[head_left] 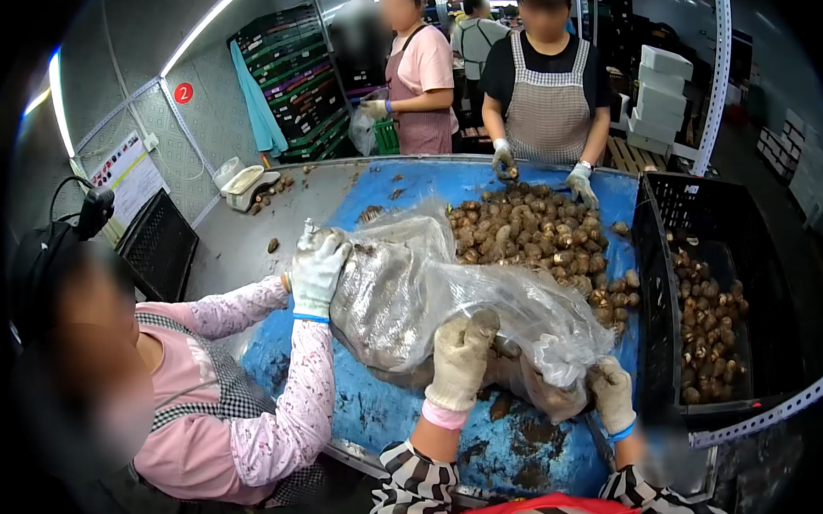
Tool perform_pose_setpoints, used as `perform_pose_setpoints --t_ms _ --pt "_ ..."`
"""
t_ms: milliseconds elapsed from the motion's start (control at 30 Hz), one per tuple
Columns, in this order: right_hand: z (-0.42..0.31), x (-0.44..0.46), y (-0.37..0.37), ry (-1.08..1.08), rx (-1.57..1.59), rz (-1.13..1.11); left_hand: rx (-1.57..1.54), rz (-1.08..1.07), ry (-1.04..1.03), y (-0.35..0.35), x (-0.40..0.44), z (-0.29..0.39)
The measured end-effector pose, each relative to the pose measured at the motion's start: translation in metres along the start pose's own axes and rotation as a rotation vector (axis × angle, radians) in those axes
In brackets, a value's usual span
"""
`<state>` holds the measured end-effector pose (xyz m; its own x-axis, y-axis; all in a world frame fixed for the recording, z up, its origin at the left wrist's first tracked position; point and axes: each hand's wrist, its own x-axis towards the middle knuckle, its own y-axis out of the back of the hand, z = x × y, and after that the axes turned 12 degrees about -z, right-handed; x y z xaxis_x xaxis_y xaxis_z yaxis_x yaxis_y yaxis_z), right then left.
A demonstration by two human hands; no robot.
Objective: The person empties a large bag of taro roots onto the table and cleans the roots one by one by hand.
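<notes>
A large clear plastic bag (pixel 386 299) lies across the blue table cover, bulging, with its contents hard to make out. My left hand (pixel 462 360), in a dirty cream glove, is closed on the near side of the bag, thumb up. At the bag's right end, my right hand (pixel 612 393), gloved too, grips the gathered plastic. A co-worker's white-gloved hands (pixel 318 268) hold the left end. Beyond the bag spreads a heap of small brown tubers (pixel 530 229) that look like taro. One loose tuber (pixel 501 405) rests between my hands.
A black crate (pixel 656 274) partly filled with tubers stands at the right. Across the table a person in a checked apron (pixel 547 90) has both gloved hands at the heap. A small scale (pixel 248 186) sits at the far left. Soil lies on the blue cover (pixel 316 390).
</notes>
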<state>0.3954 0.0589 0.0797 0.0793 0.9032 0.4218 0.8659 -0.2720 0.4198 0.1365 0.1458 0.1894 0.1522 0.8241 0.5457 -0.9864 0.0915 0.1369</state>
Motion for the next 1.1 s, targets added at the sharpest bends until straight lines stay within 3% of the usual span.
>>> perform_pose_setpoints --t_ms 133,167,200,233,267,333,367,433,467,533,567,600,633,667,700,733,900,1000,1067,1100 --pt "-0.050 -0.003 0.008 -0.005 -0.058 -0.192 -0.378 0.026 0.106 0.010 -0.002 0.019" --pt "-0.062 -0.009 0.008 -0.138 0.157 -0.165 -0.527 0.021 0.170 0.019 -0.002 0.031" --pt "-0.069 -0.012 0.008 -0.265 0.373 -0.130 -0.082 -0.084 0.006 0.028 0.001 0.028" --pt "-0.077 -0.015 0.007 -0.391 0.590 -0.088 0.569 -0.054 -0.162 0.037 0.004 0.024" --pt "-0.085 -0.018 0.007 -0.406 0.917 -0.036 1.010 0.094 -0.334 0.046 0.007 0.021" --pt "-0.103 -0.014 0.014 -0.217 0.482 -0.188 0.549 0.142 -0.234 0.058 0.028 0.037" --pt "-0.106 -0.008 0.015 -0.115 0.360 -0.201 0.028 0.123 -0.040 0.063 0.036 0.042" --pt "-0.111 0.004 0.016 0.086 0.112 -0.185 0.057 0.078 -0.005 0.054 0.051 0.045" --pt "-0.095 -0.001 0.014 0.183 -0.310 -0.161 0.072 0.056 0.012 0.049 0.058 0.047" --pt "-0.046 0.011 -0.003 0.032 0.007 -0.060 0.806 -0.006 -0.210 0.049 0.069 0.016" --pt "-0.050 0.031 0.000 -0.262 0.454 -0.040 0.780 -0.015 -0.203 0.044 0.075 0.003" --pt "-0.055 0.051 0.002 -0.543 0.906 0.143 0.032 -0.179 -0.026 0.041 0.077 0.000" --pt "-0.064 0.068 0.008 -0.538 0.897 0.223 -0.710 -0.113 0.183 0.039 0.079 -0.003" --pt "-0.017 0.064 0.001 -0.430 0.743 0.165 -0.080 -0.035 -0.121 0.032 0.077 -0.016" --pt "-0.031 0.075 0.000 -0.419 0.650 0.221 0.570 0.046 -0.392 0.025 0.076 -0.023" --pt "-0.041 0.074 0.004 -0.390 0.680 0.198 0.619 0.048 -0.433 0.024 0.078 -0.022" --pt "-0.002 0.020 0.016 -0.318 1.005 0.079 -0.051 0.027 -0.030 0.009 0.055 0.021" --pt "-0.039 0.031 0.021 -0.395 1.211 0.168 0.024 -0.075 0.003 0.015 0.019 -0.006" --pt "-0.014 0.029 0.032 -0.354 1.435 0.115 0.113 -0.231 0.164 0.026 -0.021 -0.012" --pt "-0.018 0.027 0.035 -0.330 1.520 0.013 -0.073 -0.305 0.345 0.035 -0.045 -0.004"
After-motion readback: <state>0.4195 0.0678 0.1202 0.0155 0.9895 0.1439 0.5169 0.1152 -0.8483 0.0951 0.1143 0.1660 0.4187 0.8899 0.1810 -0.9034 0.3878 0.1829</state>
